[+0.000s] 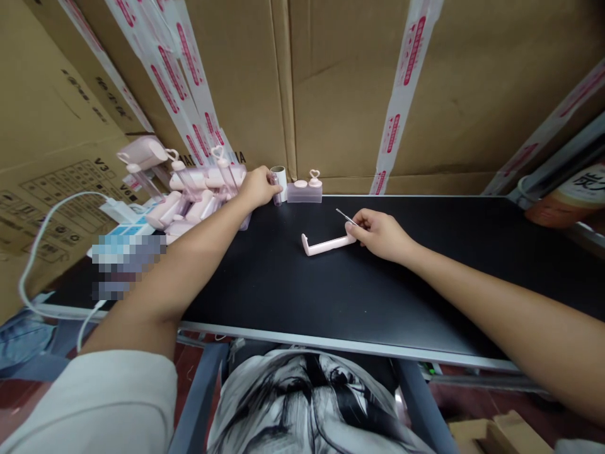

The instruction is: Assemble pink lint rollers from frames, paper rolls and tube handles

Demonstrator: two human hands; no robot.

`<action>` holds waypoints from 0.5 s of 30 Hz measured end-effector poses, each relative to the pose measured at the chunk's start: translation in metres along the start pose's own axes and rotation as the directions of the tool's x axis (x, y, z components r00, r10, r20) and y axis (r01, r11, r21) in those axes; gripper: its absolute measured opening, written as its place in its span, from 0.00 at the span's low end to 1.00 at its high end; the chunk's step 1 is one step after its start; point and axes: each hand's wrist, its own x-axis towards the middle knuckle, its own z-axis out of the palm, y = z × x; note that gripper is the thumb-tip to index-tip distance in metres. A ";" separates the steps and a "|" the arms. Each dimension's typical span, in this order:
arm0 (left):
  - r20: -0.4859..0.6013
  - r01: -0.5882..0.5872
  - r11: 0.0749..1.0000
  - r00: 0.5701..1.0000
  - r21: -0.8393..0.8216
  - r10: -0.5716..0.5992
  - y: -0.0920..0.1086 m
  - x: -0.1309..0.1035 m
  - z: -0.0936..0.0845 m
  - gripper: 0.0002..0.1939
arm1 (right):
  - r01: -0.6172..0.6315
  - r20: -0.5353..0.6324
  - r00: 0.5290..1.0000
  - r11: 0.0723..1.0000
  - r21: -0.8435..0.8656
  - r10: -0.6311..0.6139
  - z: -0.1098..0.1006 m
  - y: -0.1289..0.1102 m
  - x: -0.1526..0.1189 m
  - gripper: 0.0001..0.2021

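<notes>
My left hand [258, 188] reaches to the back of the black table, its fingers closed on a small clear pinkish tube [276, 194]. Right beside that tube stands a white hollow cylinder [282, 183]. A translucent lilac holder [304, 193] with a pale pink oval lid and a heart-shaped loop on top sits just to the right. My right hand [378, 233] pinches a thin metal rod [344, 215] that points up and left. A pale pink U-shaped bracket [328, 245] extends left from under those fingers; whether they grip it too is unclear.
Several pink and clear holders with heart loops [201, 205] are piled at the left. A white and blue box [123, 232] and a white cable [35, 252] are beside them. Cardboard [331, 94] walls the back. An orange-brown labelled container [562, 198] stands far right.
</notes>
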 end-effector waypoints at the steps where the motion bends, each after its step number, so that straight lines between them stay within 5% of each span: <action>1: -0.005 0.020 1.000 1.000 -0.011 -0.020 0.000 -0.001 0.001 0.21 | -0.004 -0.001 1.000 1.000 -0.002 0.004 0.000 -0.001 0.000 0.13; 7: -0.044 0.032 0.997 0.999 0.067 -0.029 0.010 -0.010 -0.006 0.37 | -0.017 -0.002 1.000 1.000 -0.017 0.017 -0.001 -0.004 -0.001 0.12; 15: -0.093 0.025 0.994 0.996 0.102 -0.015 0.033 -0.020 -0.026 0.39 | -0.024 0.000 1.000 1.000 -0.011 0.024 -0.001 -0.003 -0.001 0.13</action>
